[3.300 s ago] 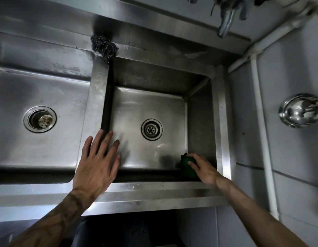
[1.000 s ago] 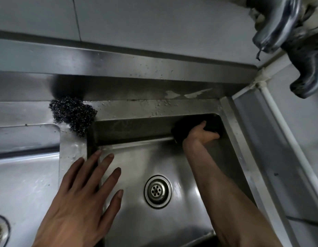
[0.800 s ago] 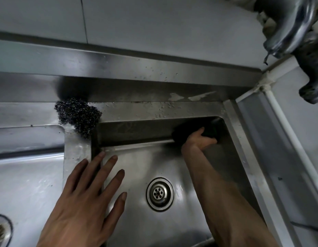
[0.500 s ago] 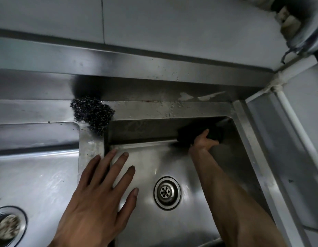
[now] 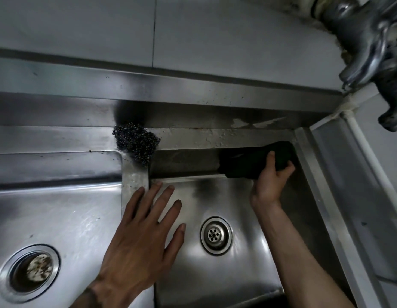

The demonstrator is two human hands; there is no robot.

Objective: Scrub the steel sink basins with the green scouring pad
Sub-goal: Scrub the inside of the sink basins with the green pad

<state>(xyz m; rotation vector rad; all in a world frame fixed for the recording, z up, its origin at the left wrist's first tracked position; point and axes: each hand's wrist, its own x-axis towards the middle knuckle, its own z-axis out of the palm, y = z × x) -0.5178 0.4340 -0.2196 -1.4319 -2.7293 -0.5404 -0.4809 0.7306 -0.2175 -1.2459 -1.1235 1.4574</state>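
While the right hand [image 5: 269, 183] is reaching deep into the right basin [image 5: 237, 274], it's gripping the green scouring pad [image 5: 281, 153] and pressing it against the back wall [image 5: 184, 161], right up by the far right corner. The thumb is lying across the pad's near face and the fingers [image 5: 287, 170] are curling round its right end, so that hand is clenched on the pad, no question.

The pad is sitting just beyond the knuckles. Its long side seems to be running left to right along the wall, though its left edge is melting into shadow, so where it ends is anyone's guess. Best guess for the next stroke: it's going leftward along that wall, since the corner is blocking anything further right.

The left hand [image 5: 144, 236] is lying flat with its fingers [image 5: 166, 192] straight and spread, holding nothing. The palm is sitting over the divider [image 5: 134, 176] and looks to be bracing there, well apart from the pad.

Stuff in the way: a steel wool ball [image 5: 135, 144] is perching on the ledge at the divider's far end, overhanging the basin's top left corner, so a long sweep is heading straight for it. The drain [image 5: 216, 235] is sitting low on the floor, out of that path. The faucet [image 5: 366, 41] is hanging above the corner, and the left basin [image 5: 59, 207] is lying off to the left.
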